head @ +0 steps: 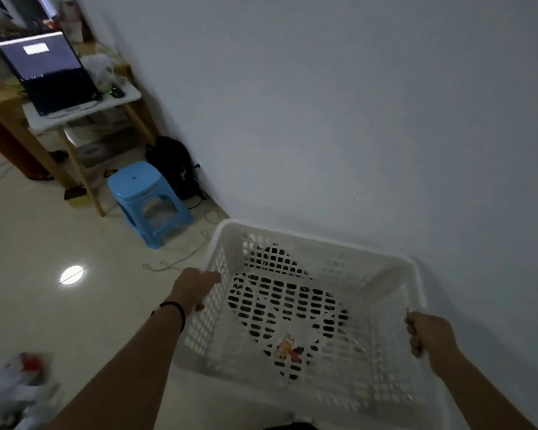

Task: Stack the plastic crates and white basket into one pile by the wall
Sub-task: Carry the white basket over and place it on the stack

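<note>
Our left hand (pixel 196 288) curls over the left rim of the white basket (pixel 382 361), thumb along the top edge and fingers wrapped down the slotted side, while our right hand (pixel 429 335) grips the right rim with its fingers folded round the edge. We hold it by opposite sides, we judge, so that it stays level and can be steered square to the wall (pixel 354 119) as it goes down. The basket sits just beside the wall, open side up, and through the holes in its floor we see dark shapes underneath; these may be the plastic crates it is meant to top, though we cannot tell for sure, nor whether the basket already rests on them. A small coloured scrap (pixel 288 350) lies on the basket's floor. Further out along the wall stand a blue stool (pixel 146 193) and a dark bag (pixel 171 162), then a small worktop (pixel 128 94) carrying an open laptop (pixel 44 69). A thin cord (pixel 180 259) trails over the pale floor (pixel 44 243), and a blurred plastic bag (pixel 16 392) lies at the lower left.
</note>
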